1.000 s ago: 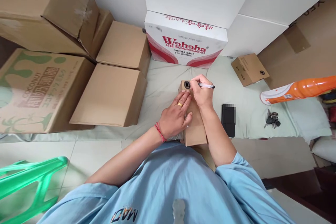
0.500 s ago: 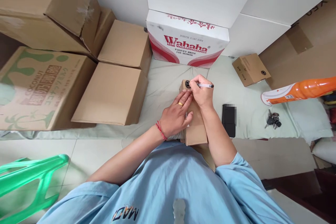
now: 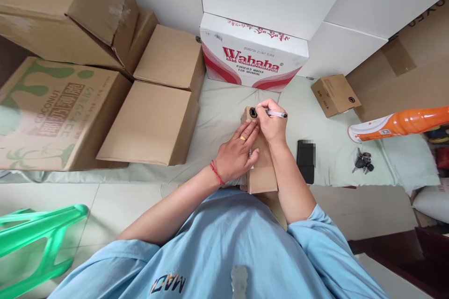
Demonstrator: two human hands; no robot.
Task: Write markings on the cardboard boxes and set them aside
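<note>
A small brown cardboard box (image 3: 262, 180) lies lengthwise in front of my body, its near end at the table's edge. My left hand (image 3: 237, 152) rests flat on its top with the fingers stretched out, a ring on one finger and a red cord at the wrist. My right hand (image 3: 271, 121) pinches a pen (image 3: 277, 113), its back end pointing right. The pen's tip is hidden by my fingers, close to a black mark (image 3: 253, 112) at the box's far end.
A white and red water carton (image 3: 254, 58) stands behind. Brown cartons (image 3: 150, 121) are stacked left. To the right are a black phone-like object (image 3: 305, 161), keys (image 3: 363, 160), an orange bottle (image 3: 403, 123) and another small box (image 3: 336, 95). A green stool (image 3: 49, 243) stands lower left.
The whole view has shifted slightly. The black mark at the box's far end looks more filled in, while my right hand stays beside it. My left hand keeps its place on the box.
</note>
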